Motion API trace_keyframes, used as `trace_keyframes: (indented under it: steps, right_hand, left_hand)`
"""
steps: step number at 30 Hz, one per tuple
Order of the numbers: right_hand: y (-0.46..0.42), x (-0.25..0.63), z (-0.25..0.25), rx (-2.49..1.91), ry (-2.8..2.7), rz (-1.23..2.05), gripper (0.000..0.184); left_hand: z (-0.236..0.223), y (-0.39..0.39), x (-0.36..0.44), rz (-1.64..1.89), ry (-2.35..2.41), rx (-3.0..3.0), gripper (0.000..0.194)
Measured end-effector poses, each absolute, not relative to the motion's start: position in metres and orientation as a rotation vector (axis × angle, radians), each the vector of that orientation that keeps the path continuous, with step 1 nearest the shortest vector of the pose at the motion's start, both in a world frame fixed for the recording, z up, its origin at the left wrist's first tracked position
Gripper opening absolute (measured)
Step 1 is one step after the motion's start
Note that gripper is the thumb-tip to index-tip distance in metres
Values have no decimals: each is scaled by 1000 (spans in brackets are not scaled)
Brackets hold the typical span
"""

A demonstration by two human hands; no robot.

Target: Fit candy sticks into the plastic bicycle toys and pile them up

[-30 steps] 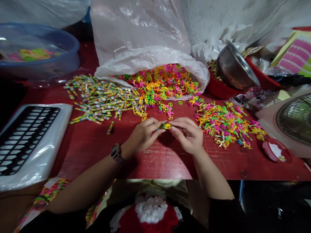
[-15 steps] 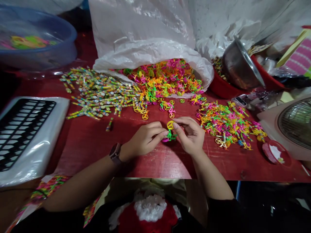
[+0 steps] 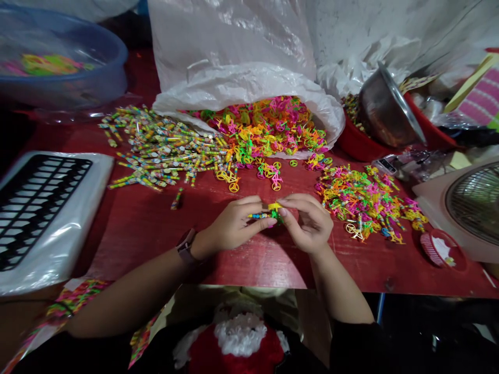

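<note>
Just above the red table (image 3: 156, 228), my two hands meet at a small plastic toy bicycle (image 3: 275, 206) with yellow and green parts. My left hand (image 3: 236, 223) pinches a thin candy tube (image 3: 257, 215) in a printed wrapper, its end against the bicycle. On the other side, the thumb and fingers of my right hand (image 3: 310, 223) grip the bicycle. Fingers partly hide how tube and bicycle join. A single candy tube (image 3: 177, 198) lies to the left of my hands. Nearby is a pile of candy tubes (image 3: 163, 148).
A white plastic bag (image 3: 249, 83) spills loose toy bicycles (image 3: 265, 135). More bicycles are heaped (image 3: 362, 200) at right, by a small red basket (image 3: 434, 249) and a fan (image 3: 475, 208). A blue basin (image 3: 97, 78), an abacus (image 3: 42, 202) and a metal bowl (image 3: 385, 114) stand around.
The toy bicycle has turned so its yellow wheel shows edge-on. The candy tube in my left hand has come into view, lying level between the fingers.
</note>
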State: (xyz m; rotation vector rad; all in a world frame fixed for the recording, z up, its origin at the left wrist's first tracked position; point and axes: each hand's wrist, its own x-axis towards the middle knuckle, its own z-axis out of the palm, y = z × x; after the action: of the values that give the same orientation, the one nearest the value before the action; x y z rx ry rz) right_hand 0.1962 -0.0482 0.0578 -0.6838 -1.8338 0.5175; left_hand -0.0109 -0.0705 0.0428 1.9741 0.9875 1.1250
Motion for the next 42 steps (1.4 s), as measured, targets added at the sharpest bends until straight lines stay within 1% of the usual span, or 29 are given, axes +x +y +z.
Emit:
trace_keyframes:
  steps: [5,14,17,22,30,42]
  right_hand:
    - [-47,199,60,-666,-1872,498,28]
    - [-44,194,62,-553,-1956,453,34]
    - [-44,194,62,-525,-2008,424,40]
    - [-44,192,58,-555,-2069,315,44]
    - [-49,191,56,-587,-2120,120,51]
    - [-50,189,54,-493,-2129,77,58]
  left_hand:
    - [42,-71,-12,1194,1022,2067,20]
    - [41,-72,-13,1282,1013,2127,20]
    - [42,-72,-12,1294,990,2118,22]
    - [45,-73,-12,1299,952,2052,30]
    - [45,-74,-12,1288,959,2005,30]
    - [43,-76,-11,1372,985,2139,28]
